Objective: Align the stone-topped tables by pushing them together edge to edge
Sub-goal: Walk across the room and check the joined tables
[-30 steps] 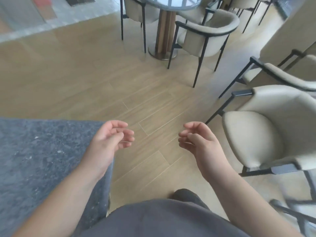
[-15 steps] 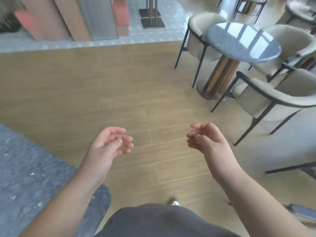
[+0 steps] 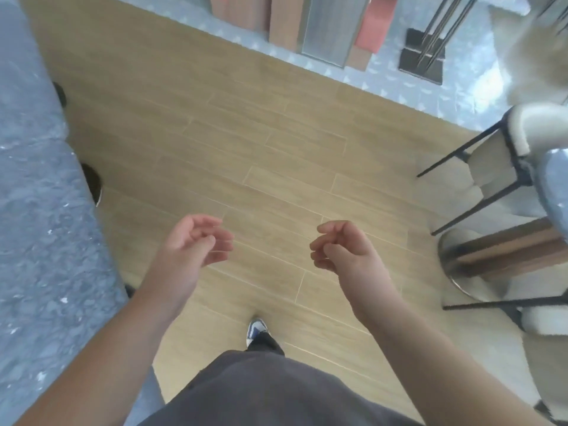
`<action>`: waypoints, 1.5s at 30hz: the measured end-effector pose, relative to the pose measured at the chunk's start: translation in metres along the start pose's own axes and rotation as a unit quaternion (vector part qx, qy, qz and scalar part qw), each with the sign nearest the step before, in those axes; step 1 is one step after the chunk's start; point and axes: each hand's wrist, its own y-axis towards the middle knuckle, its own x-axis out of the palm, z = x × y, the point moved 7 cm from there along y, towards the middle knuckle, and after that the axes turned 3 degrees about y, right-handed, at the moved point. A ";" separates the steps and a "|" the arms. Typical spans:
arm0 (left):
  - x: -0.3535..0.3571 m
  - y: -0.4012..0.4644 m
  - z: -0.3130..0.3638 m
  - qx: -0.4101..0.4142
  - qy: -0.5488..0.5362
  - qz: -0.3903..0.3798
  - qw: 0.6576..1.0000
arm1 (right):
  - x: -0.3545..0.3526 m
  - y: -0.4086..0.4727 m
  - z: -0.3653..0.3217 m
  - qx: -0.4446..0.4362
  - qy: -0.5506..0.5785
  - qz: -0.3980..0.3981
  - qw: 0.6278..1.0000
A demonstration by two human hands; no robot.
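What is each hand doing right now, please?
Left hand: open, fingers loosely curled, holding nothing.
Right hand: open, fingers loosely curled, holding nothing.

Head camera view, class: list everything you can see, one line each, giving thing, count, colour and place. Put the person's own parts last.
stone-topped table: one, mottled blue-grey, along the left edge.
wooden floor: one, light tan planks, centre.
tiled floor strip: one, pale grey, upper right.
panels: several, brown, grey and pink, standing at the top.
chairs: at least two, cream with black frames, right side.
round table: one, glossy blue-grey top on a wood pedestal, right edge.
shoe: one, blue and white, bottom centre.
shirt: one, dark grey, bottom.
left hand: loosely curled, empty, over the floor.
right hand: loosely curled, empty, over the floor.
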 end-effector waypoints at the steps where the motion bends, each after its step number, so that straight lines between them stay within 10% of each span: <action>1: -0.005 0.016 0.001 -0.007 -0.008 0.017 1.000 | 0.010 0.021 -0.010 0.004 -0.009 -0.018 1.000; 23: -0.044 0.209 0.066 0.009 -0.093 0.310 0.946 | 0.169 0.331 -0.145 -0.040 -0.113 -0.387 0.914; 45: -0.220 0.274 -0.021 -0.058 -0.328 0.563 0.757 | 0.541 0.400 -0.109 0.026 -0.273 -0.574 0.772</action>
